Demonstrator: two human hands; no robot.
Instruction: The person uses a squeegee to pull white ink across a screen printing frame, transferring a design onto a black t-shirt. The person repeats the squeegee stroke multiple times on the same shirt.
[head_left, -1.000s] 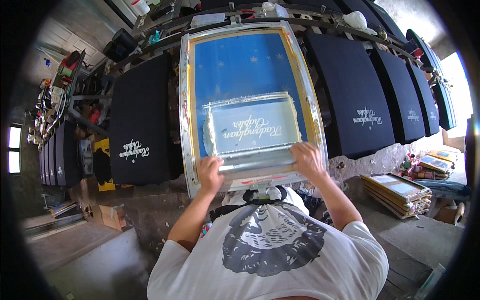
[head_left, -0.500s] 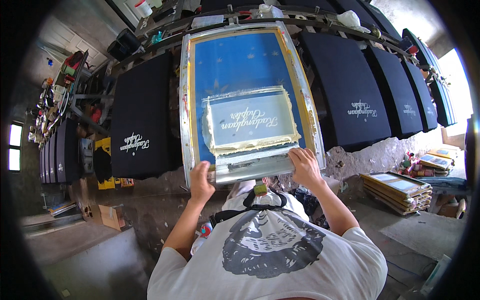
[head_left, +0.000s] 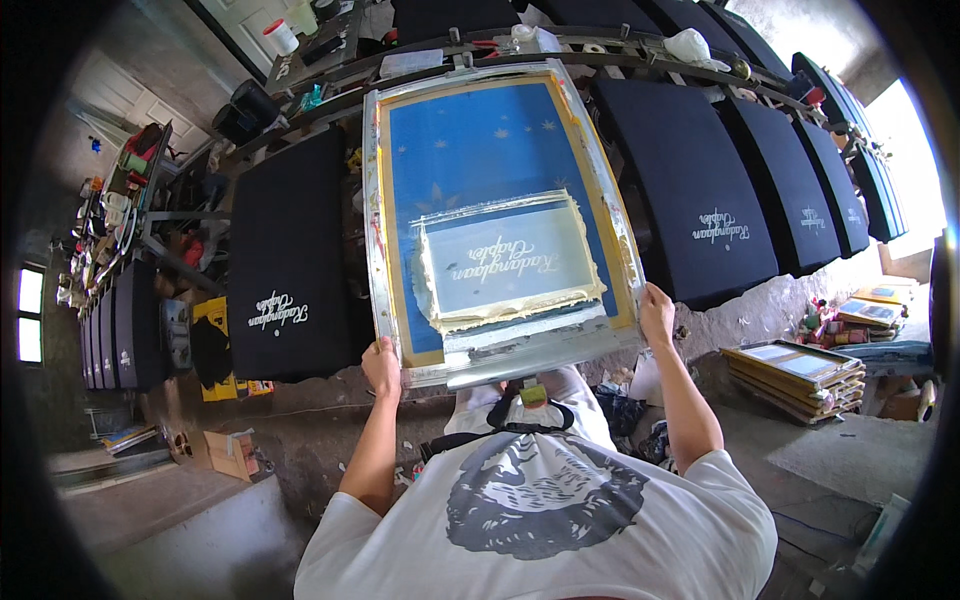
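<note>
A screen printing frame (head_left: 374,230) with blue mesh lies in front of me, its inner edge lined with yellow-brown tape. Thick pale ink rings a rectangular window of lettering (head_left: 510,250) in the mesh. Across the near end of the frame rests a wide metal squeegee (head_left: 530,350), smeared with ink and touched by neither hand. My left hand (head_left: 382,368) is closed on the frame's near left corner. On the opposite side rail, close to the near right corner, my right hand (head_left: 656,314) grips the frame, fingers partly hidden behind the rail.
Boards covered in dark fabric, each with white lettering, flank the frame: one board (head_left: 290,250) on the left, several (head_left: 690,190) on the right. A metal rail (head_left: 600,45) carrying small items runs behind. Stacked wooden screens (head_left: 795,375) sit on the floor at right.
My right hand has left the squeegee and moved outward to the frame's right rail. My left hand has shifted outward to the left corner. The squeegee stays on the frame.
</note>
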